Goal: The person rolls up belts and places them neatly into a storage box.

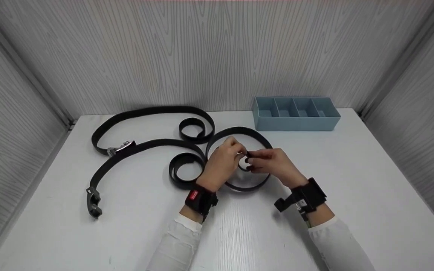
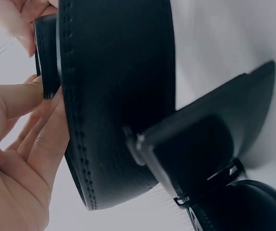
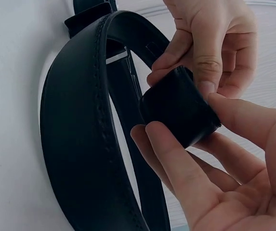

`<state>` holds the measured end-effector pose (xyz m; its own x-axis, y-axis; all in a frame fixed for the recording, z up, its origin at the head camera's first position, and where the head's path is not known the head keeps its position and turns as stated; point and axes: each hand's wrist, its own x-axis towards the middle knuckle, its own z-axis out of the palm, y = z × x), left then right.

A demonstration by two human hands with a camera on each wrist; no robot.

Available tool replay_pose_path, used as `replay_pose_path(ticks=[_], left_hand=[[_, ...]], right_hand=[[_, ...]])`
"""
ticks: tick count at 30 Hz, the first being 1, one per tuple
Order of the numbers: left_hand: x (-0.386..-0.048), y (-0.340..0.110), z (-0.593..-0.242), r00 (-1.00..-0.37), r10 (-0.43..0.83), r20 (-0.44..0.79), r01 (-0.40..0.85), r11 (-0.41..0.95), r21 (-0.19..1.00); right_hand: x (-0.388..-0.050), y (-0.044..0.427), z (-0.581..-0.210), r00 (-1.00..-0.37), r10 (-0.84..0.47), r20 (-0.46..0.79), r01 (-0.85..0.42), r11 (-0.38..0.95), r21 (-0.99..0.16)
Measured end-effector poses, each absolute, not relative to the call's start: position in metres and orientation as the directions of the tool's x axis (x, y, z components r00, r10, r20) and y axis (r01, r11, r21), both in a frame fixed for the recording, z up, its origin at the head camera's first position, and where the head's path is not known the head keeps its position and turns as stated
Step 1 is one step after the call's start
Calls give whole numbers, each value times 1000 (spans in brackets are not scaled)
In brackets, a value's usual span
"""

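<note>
Both hands meet at the small rolled end of a black leather belt (image 1: 239, 130), whose wider loop stands around them on the table. My left hand (image 1: 220, 162) pinches the roll between thumb and fingers. From the other side, my right hand (image 1: 277, 165) holds the same roll (image 3: 178, 108), thumb above and fingers below in the right wrist view. In the left wrist view, the stitched strap (image 2: 118, 96) stands in front of part of the roll. A dark, smooth buckle or keeper piece (image 2: 190, 154) shows beside it; which, I cannot tell.
Two more black belts lie to the left, each with one end coiled: a back belt (image 1: 156, 110) with a metal buckle (image 1: 121, 148), and a front belt (image 1: 115, 162) with its buckle (image 1: 93, 203). A blue four-compartment box (image 1: 296, 123) stands at the back right, near the wall.
</note>
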<state>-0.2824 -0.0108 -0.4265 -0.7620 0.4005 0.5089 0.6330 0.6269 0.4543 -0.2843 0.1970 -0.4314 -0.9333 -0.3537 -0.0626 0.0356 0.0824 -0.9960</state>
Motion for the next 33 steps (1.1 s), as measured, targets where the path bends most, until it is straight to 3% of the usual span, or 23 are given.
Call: replay_pose_path(ticks=[9,18,33], left_hand=[[-278,-10,-419,-783,385,488,605,653,456],[-280,-14,-414,-769,363,526,575,753,321],[-278,-17,-411,-885,285,367,461,635,619]], right_hand=[[-285,204,-427,-928,-370,-40,8,88,-996],[-285,213,-420,-909,-414,-44,-22,153,-988],[-283,203,-421,-950,-311,30,-63,96,-993]])
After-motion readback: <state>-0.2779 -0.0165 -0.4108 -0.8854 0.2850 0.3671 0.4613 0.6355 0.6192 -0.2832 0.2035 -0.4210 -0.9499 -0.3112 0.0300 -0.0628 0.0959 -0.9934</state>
